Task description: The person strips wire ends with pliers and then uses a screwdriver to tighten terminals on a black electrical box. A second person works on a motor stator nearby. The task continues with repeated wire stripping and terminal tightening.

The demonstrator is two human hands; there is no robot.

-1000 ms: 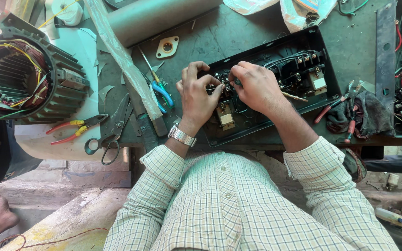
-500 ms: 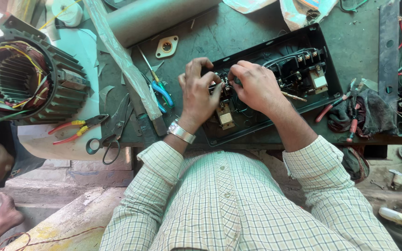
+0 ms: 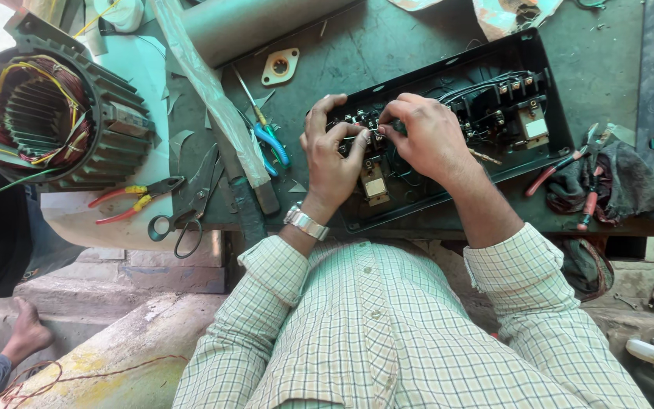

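Dark green and scuffed, the workbench (image 3: 387, 45) carries a clutter of tools and parts; at its middle lies an open black switch box (image 3: 527, 53), set askew, with terminals and black wires inside. Both hands work at the box's left half; the left hand (image 3: 331, 155), a metal watch at its wrist, has thumb and forefinger pressed together on a small part at the terminal row (image 3: 361, 120); the right hand (image 3: 429, 136) meets it from the other side, its fingertips pinched on the same spot, though what they hold is too small to make out. A brass-coloured block (image 3: 374, 184) sits in the box just below the hands. Left of the box lie a blue-handled tool (image 3: 272, 144), scissors (image 3: 191, 208) and red-and-yellow pliers (image 3: 126, 201); further left stands a motor stator (image 3: 47, 117) with copper windings and yellow leads. Red-handled pliers (image 3: 550, 170) rest on a dark rag (image 3: 622, 178) to the right. At the lower left corner another person's hand (image 3: 28, 333) rests on the ground.
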